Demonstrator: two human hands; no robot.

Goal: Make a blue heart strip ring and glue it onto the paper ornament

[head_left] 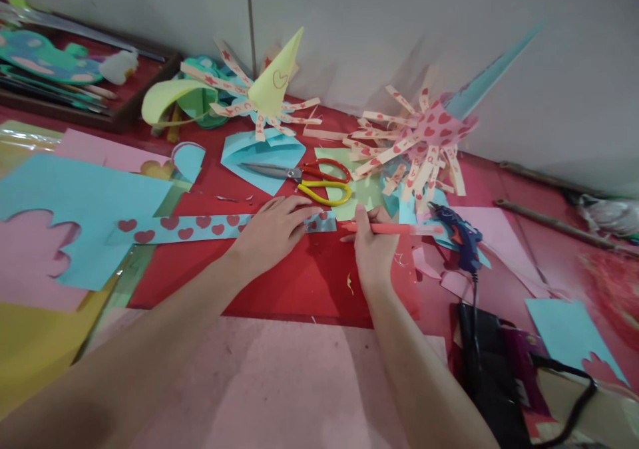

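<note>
A light blue paper strip (190, 228) printed or drawn with red hearts lies across a red sheet (309, 283). My left hand (272, 233) rests flat on the strip near its right end, fingers stretched out, hiding part of the hearts. In my right hand (373, 253) is a red marker (412, 229), held close to horizontal, its tip end pointing left toward the strip's right end. Whether the tip touches the paper I cannot tell. Just beyond my hands lie scissors (324, 176) with one red and one yellow handle, partly on a blue paper piece (239, 146).
Paper cones with curled heart strips, one yellow (272, 86) and one blue-tipped (492, 73), stand by the wall. A glue gun (464, 239) with a cord lies at right beside a black case (492, 376). A brown tray (120, 113) holds tools at left, behind cut blue paper (110, 196).
</note>
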